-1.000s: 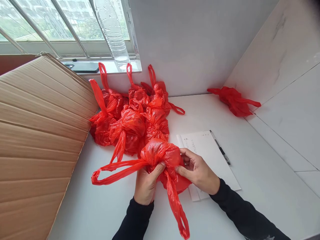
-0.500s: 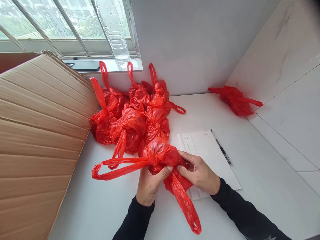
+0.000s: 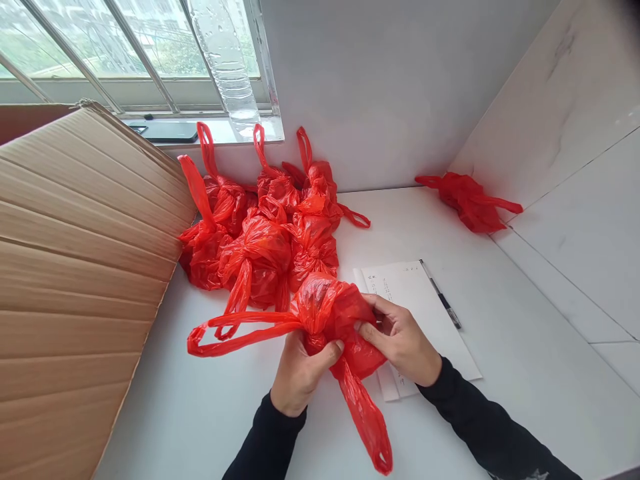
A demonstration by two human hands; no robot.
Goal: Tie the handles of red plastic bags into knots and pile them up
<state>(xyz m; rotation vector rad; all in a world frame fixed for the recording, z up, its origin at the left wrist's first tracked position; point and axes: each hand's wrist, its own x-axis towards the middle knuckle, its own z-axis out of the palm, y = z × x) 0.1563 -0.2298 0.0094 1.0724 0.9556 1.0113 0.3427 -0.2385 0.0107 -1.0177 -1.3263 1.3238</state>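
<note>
A knotted red plastic bag (image 3: 345,310) is held above the white table between both hands. One of its handle loops stretches out to the left, the other hangs toward the front. My left hand (image 3: 303,370) grips the bag from below near the knot, thumb on top, other fingers hidden beneath. On the right side of the bag, my right hand (image 3: 400,337) pinches the plastic between thumb and fingers. Just behind are several tied red bags (image 3: 263,243) pressed together in a cluster, some with handles sticking up.
A cardboard box (image 3: 80,253) fills the left side. Right of the held bag lie a paper pad (image 3: 420,307) and a black pen (image 3: 443,297). Another red bag (image 3: 467,200) rests in the back right corner. A clear bottle (image 3: 233,80) and a phone (image 3: 173,131) are on the windowsill.
The front handle loop has swung a little left and down. My right hand has shifted slightly right, and the right side of the held bag looks fuller and more spread.
</note>
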